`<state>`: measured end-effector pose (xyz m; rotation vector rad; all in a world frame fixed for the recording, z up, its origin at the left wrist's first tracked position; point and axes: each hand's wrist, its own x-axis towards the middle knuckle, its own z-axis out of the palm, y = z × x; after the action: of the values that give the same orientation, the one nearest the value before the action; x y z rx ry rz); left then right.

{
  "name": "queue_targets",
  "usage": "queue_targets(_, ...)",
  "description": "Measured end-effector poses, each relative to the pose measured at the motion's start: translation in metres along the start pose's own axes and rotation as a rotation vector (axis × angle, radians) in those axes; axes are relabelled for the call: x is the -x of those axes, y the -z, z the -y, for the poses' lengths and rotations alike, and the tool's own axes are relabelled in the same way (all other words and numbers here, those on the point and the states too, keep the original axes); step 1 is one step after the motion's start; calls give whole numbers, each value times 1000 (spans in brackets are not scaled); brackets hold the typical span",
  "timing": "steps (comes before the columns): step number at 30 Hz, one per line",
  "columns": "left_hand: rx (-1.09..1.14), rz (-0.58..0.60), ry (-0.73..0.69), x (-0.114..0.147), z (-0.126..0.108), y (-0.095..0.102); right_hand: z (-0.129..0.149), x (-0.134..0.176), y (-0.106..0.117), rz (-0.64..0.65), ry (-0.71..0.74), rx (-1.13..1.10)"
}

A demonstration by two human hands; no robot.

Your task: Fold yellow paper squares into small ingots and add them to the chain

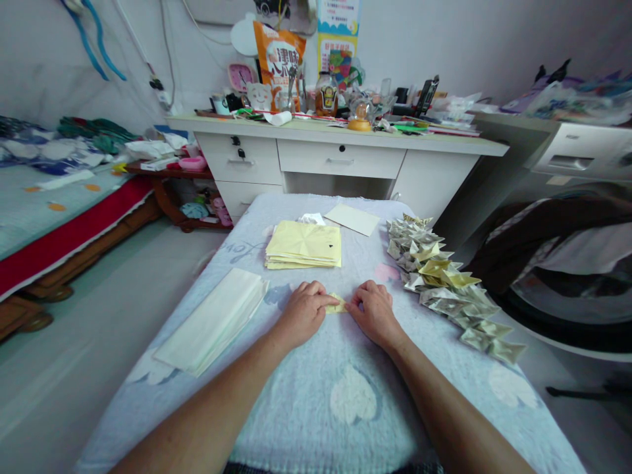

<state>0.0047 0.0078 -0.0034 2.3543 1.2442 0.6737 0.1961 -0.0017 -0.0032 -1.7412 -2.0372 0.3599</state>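
Observation:
A small folded piece of yellow paper (338, 304) lies on the cloth-covered table between my hands. My left hand (307, 309) has its fingers closed at the paper's left side, the index finger lying over it. At the right edge, my right hand (371, 309) pinches the paper between thumb and fingers. Just beyond them sits a stack of yellow paper sheets (303, 243). To the left is a pile of long folded white paper (214, 322). Rows of folded paper pieces with pointed tips (447, 283) stand along the right side.
A pale flat sheet (352, 219) and a crumpled white tissue (312, 218) lie at the table's far end. Behind stands a white desk (340, 158) crowded with a jar, an orange bag and small items. A bed (64, 197) is at left, a washing machine (567, 263) at right.

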Motion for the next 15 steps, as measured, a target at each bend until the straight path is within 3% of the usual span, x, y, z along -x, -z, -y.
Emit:
queue_targets(9,2,2,24,-2,1,0,-9,-1,10,-12,-61,-77)
queue_targets(15,-12,-2,17,-3,2,-2,3,3,5,-39,80,-62)
